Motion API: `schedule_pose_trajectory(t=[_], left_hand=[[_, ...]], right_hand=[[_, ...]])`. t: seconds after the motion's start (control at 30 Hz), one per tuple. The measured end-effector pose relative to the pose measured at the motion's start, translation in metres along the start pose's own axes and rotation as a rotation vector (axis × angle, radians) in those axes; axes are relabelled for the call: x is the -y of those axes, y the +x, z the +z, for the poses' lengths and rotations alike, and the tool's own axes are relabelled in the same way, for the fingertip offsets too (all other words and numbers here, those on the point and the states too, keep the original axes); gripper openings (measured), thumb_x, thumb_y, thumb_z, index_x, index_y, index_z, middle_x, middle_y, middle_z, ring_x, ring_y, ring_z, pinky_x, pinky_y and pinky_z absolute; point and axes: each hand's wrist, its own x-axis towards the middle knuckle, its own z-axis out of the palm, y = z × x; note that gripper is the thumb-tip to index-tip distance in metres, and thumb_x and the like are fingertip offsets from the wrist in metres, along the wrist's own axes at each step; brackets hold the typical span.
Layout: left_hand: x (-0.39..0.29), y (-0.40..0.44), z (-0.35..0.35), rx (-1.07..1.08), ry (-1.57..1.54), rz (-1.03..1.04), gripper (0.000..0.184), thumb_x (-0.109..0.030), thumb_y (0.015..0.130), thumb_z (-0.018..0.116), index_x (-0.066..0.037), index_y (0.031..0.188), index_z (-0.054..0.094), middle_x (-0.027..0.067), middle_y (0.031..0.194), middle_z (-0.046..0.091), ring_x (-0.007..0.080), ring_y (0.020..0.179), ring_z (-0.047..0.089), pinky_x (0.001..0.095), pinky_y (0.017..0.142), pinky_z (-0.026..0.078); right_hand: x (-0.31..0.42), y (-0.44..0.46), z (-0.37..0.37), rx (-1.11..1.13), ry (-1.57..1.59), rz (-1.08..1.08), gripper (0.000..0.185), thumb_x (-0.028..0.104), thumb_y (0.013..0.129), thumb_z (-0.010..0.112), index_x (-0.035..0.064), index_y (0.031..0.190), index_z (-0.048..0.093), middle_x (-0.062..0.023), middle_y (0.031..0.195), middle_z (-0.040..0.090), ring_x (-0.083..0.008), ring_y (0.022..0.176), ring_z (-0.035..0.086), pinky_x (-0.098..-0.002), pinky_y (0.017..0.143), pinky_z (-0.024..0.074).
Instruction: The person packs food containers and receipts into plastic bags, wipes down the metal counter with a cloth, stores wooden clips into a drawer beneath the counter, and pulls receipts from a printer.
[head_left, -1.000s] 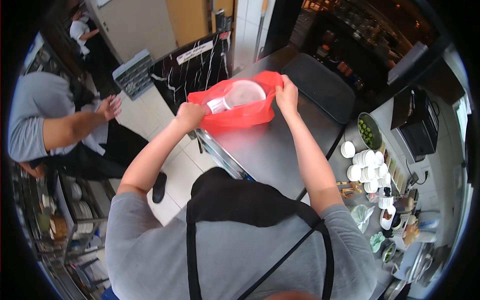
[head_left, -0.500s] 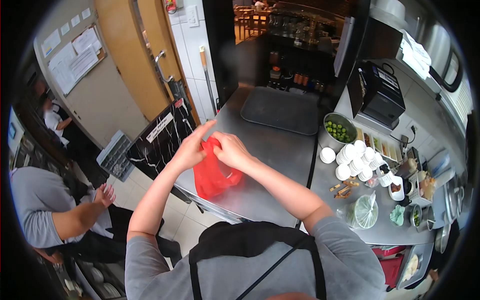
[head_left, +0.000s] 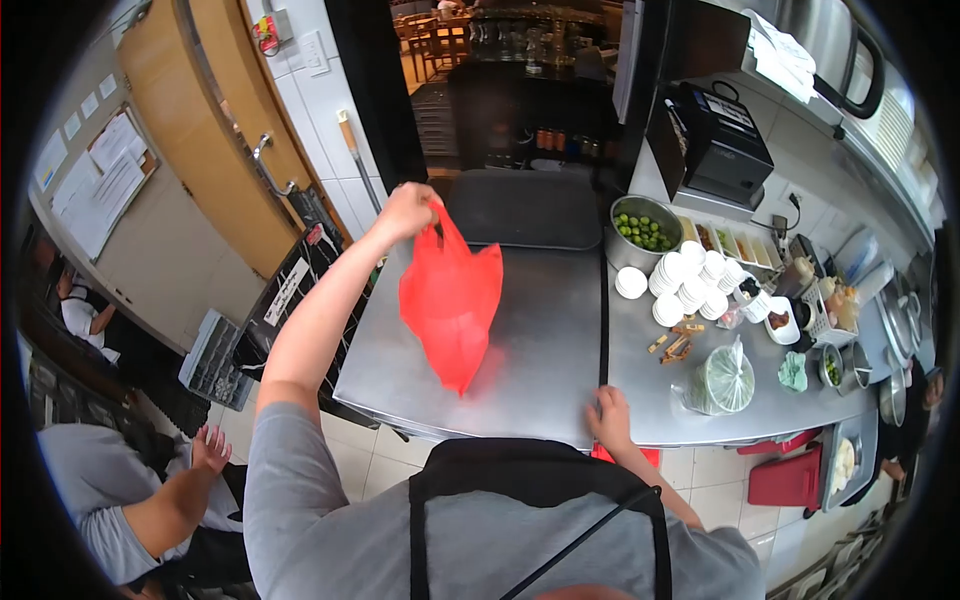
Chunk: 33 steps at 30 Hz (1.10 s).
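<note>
A red plastic bag [head_left: 452,310] hangs by its handles from my left hand [head_left: 408,210], whose fingers are closed on it above the left part of the steel counter [head_left: 540,345]. The bag's contents are hidden. My right hand [head_left: 608,418] is at the counter's front edge, near the dark seam; its fingers are curled, and whether they hold anything is hidden. Just below that hand, something red [head_left: 640,456] shows at the edge. A black tray [head_left: 525,210] lies at the back of the counter.
At right are a pot of green fruit [head_left: 643,228], stacked white cups [head_left: 690,285], wooden pieces [head_left: 678,345], and a clear bag [head_left: 728,380]. A black machine [head_left: 725,140] sits behind. A co-worker [head_left: 130,500] stands at left, another person [head_left: 85,315] farther back.
The two hands have moved apart: my left hand keeps the red bag, now lifted by its handles, while my right hand has let go and moved to the front edge. The view has turned right.
</note>
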Motion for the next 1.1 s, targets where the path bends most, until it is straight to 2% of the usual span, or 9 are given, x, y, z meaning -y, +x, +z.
schedule_pose_trajectory(t=[0.4,0.63,0.67,0.73,0.83,0.87,0.93,1.03,1.1], left_hand=[[-0.034,0.212,0.019,-0.219,-0.257,0.172,0.018,0.000,0.061,0.061,-0.002,0.079,0.059,0.0029,0.061,0.057,0.0105,0.050,0.055,0.0223,0.045,0.046],[0.081,0.336,0.104,-0.157,-0.258,0.256,0.007,-0.008,0.072,0.050,-0.006,0.067,0.054,0.0067,0.066,0.054,0.0164,0.051,0.054,0.0277,0.043,0.046],[0.067,0.316,0.116,-0.248,-0.697,0.013,0.004,-0.006,0.071,0.051,-0.005,0.070,0.054,0.0063,0.064,0.052,0.0164,0.052,0.054,0.0272,0.044,0.047],[0.097,0.344,0.122,-0.093,-0.763,0.083,0.012,-0.002,0.070,0.054,-0.005,0.081,0.052,0.0064,0.065,0.053,0.0155,0.054,0.054,0.0267,0.045,0.048],[0.050,0.295,0.133,-0.281,-0.358,-0.003,0.037,-0.005,0.067,0.062,-0.003,0.102,0.051,0.0109,0.079,0.058,0.0211,0.069,0.058,0.0275,0.059,0.048],[0.031,0.273,0.137,-0.473,0.044,0.209,0.051,-0.010,0.064,0.066,-0.001,0.111,0.048,0.0146,0.081,0.059,0.0287,0.075,0.057,0.0315,0.071,0.047],[-0.004,0.232,0.158,-0.622,0.220,0.356,0.057,-0.014,0.063,0.069,0.000,0.114,0.047,0.0183,0.094,0.057,0.0325,0.090,0.053,0.0344,0.084,0.041],[-0.047,0.170,0.203,-0.407,0.026,0.581,0.050,-0.017,0.064,0.071,-0.004,0.109,0.052,0.0159,0.115,0.046,0.0285,0.107,0.042,0.0351,0.092,0.033],[-0.099,0.087,0.247,-0.271,-0.227,0.559,0.038,-0.013,0.068,0.068,-0.004,0.103,0.055,0.0108,0.106,0.051,0.0231,0.097,0.048,0.0326,0.082,0.040]], right_hand=[[-0.023,-0.037,-0.002,-0.251,-0.314,0.123,0.029,0.016,0.072,0.052,0.0092,0.101,0.052,-0.0119,0.105,0.049,-0.0300,0.100,0.045,-0.0429,0.089,0.0319],[-0.025,-0.038,-0.007,-0.233,-0.320,0.166,0.030,0.014,0.068,0.055,0.0115,0.098,0.054,-0.0093,0.105,0.049,-0.0253,0.104,0.045,-0.0420,0.090,0.0323],[-0.028,-0.039,-0.007,-0.216,-0.308,0.167,0.030,0.014,0.068,0.055,0.0113,0.098,0.054,-0.0093,0.104,0.049,-0.0250,0.104,0.045,-0.0421,0.090,0.0325],[-0.031,-0.042,-0.007,-0.228,-0.320,0.157,0.031,0.015,0.069,0.055,0.0114,0.100,0.053,-0.0094,0.104,0.048,-0.0253,0.103,0.045,-0.0421,0.090,0.0326],[-0.033,-0.046,-0.006,-0.249,-0.301,0.155,0.028,0.016,0.071,0.055,0.0113,0.098,0.053,-0.0095,0.104,0.048,-0.0252,0.103,0.044,-0.0420,0.090,0.0322],[-0.035,-0.047,-0.007,-0.247,-0.293,0.143,0.027,0.016,0.071,0.055,0.0112,0.098,0.053,-0.0094,0.104,0.048,-0.0250,0.104,0.044,-0.0419,0.090,0.0320],[-0.035,-0.049,-0.006,-0.255,-0.295,0.145,0.027,0.017,0.071,0.056,0.0112,0.097,0.053,-0.0088,0.104,0.048,-0.0244,0.104,0.044,-0.0417,0.090,0.0316],[-0.044,-0.051,-0.015,-0.238,-0.249,0.098,0.027,0.020,0.074,0.055,0.0104,0.099,0.053,-0.0083,0.104,0.049,-0.0247,0.105,0.043,-0.0414,0.091,0.0305],[-0.054,-0.058,-0.032,-0.108,0.040,0.112,0.028,0.022,0.079,0.054,0.0090,0.103,0.052,-0.0090,0.106,0.049,-0.0246,0.102,0.046,-0.0383,0.087,0.0364]])
